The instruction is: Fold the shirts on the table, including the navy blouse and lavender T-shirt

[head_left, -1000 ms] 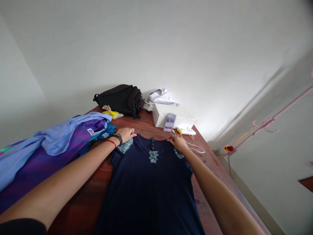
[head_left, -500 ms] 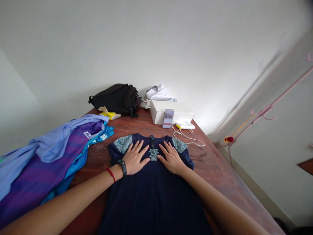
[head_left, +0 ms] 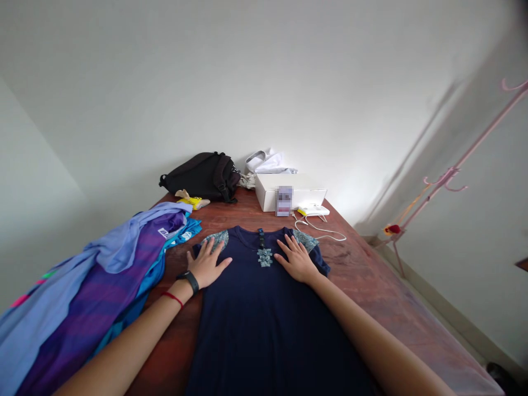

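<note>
A dark navy garment (head_left: 256, 319) with patterned short sleeves and a patterned patch below its neckline lies spread on the wooden table, its neck at the far end. On its left shoulder and sleeve rests my left hand (head_left: 207, 264), fingers apart, with a black band and a red string at the wrist. My right hand (head_left: 297, 258) lies flat on the chest near the right sleeve, fingers spread. Neither hand grips the cloth. The garment's lower end runs out of view at the bottom.
To the left lies a pile of purple and blue clothes (head_left: 111, 275). A black bag (head_left: 202, 175), a yellow item (head_left: 190, 203), a white box (head_left: 289, 190) and a white device with a cable (head_left: 313, 210) stand farther back. A pink rack (head_left: 443, 179) is beyond the table's right edge.
My left hand has slid outward from the chest to the left shoulder and sleeve. The right hand stays on the chest by the right sleeve. The view has shifted slightly.
</note>
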Action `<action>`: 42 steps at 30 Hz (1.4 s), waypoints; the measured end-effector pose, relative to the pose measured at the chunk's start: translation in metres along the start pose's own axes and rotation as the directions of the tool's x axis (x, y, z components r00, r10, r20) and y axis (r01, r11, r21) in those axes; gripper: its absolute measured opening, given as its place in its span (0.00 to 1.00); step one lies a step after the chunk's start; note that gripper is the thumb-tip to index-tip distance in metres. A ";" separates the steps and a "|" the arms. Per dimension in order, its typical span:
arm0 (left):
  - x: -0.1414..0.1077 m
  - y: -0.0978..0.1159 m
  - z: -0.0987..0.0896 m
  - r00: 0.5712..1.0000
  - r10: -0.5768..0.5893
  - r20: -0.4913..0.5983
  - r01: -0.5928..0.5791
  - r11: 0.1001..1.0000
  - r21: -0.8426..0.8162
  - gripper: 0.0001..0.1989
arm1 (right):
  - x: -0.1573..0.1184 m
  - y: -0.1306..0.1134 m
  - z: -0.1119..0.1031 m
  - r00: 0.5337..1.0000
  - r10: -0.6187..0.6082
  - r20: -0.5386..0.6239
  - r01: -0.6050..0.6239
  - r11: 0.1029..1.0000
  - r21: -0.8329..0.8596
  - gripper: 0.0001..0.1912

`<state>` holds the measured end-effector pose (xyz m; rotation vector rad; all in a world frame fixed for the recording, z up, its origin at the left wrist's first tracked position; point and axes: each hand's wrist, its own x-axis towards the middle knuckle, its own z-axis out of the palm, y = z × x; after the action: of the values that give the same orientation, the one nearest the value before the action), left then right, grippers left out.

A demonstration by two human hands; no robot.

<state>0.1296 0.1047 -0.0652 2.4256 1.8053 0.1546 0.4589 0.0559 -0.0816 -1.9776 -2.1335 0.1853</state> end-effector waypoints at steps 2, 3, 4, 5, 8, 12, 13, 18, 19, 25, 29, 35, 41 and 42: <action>0.002 -0.024 -0.016 1.000 -0.026 -0.015 0.025 0.999 -0.038 0.34 | 0.001 0.003 0.001 1.000 0.003 -0.017 -0.002 1.000 0.030 0.35; 0.003 -0.036 -0.025 0.999 -0.018 -0.034 0.015 0.998 -0.067 0.31 | 0.002 0.005 0.002 1.000 0.001 -0.019 0.000 0.999 0.045 0.35; 0.004 -0.047 -0.034 0.998 -0.012 -0.054 0.007 0.995 -0.101 0.27 | 0.003 0.007 0.002 1.000 -0.004 -0.017 0.005 0.998 0.058 0.34; 0.005 -0.056 -0.043 0.997 -0.023 -0.070 0.013 0.991 -0.133 0.23 | 0.003 0.009 0.003 1.000 -0.011 -0.013 0.012 0.998 0.068 0.34; 0.005 -0.068 -0.057 0.993 -0.109 -0.042 0.099 0.974 -0.203 0.21 | 0.004 0.012 0.003 0.999 -0.030 -0.011 0.031 0.996 0.082 0.33; -0.003 -0.057 -0.050 0.964 -0.158 0.215 0.216 0.937 -0.275 0.29 | 0.003 0.012 0.003 0.999 -0.045 -0.013 0.046 0.996 0.079 0.33; -0.005 -0.054 -0.047 0.956 -0.140 0.259 0.212 0.938 -0.273 0.30 | 0.002 0.012 0.003 0.999 -0.047 -0.012 0.048 0.996 0.075 0.33; -0.007 -0.049 -0.043 0.961 -0.004 0.276 0.070 0.971 -0.229 0.20 | 0.001 0.012 0.001 0.998 -0.059 -0.011 0.059 0.996 0.064 0.32; -0.008 -0.051 -0.045 0.957 0.009 0.291 0.063 0.970 -0.235 0.19 | 0.001 0.012 0.001 0.998 -0.062 -0.014 0.063 0.996 0.063 0.32; -0.016 -0.055 -0.069 0.913 0.215 0.345 -0.087 0.932 -0.352 0.19 | 0.002 0.013 0.002 0.997 -0.066 -0.038 0.069 0.995 0.072 0.32; -0.021 -0.051 -0.073 0.871 0.298 0.390 -0.156 0.921 -0.357 0.17 | 0.002 0.013 0.003 0.997 -0.071 -0.039 0.074 0.994 0.078 0.32; -0.022 -0.045 -0.077 0.911 0.255 0.325 -0.158 0.942 -0.296 0.25 | 0.002 0.013 0.003 0.997 -0.073 -0.033 0.076 0.994 0.081 0.32; -0.020 -0.016 -0.075 0.961 0.200 -0.192 -0.256 0.906 -0.337 0.23 | 0.003 0.014 0.004 0.997 -0.072 -0.036 0.074 0.994 0.081 0.32; -0.021 -0.009 -0.068 0.943 0.244 -0.226 -0.309 0.893 -0.326 0.23 | 0.003 0.014 0.004 0.997 -0.072 -0.035 0.074 0.994 0.078 0.32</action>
<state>0.1054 0.0891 0.0003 2.4414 1.3246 0.6863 0.4712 0.0604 -0.0889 -1.8436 -2.1398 0.2203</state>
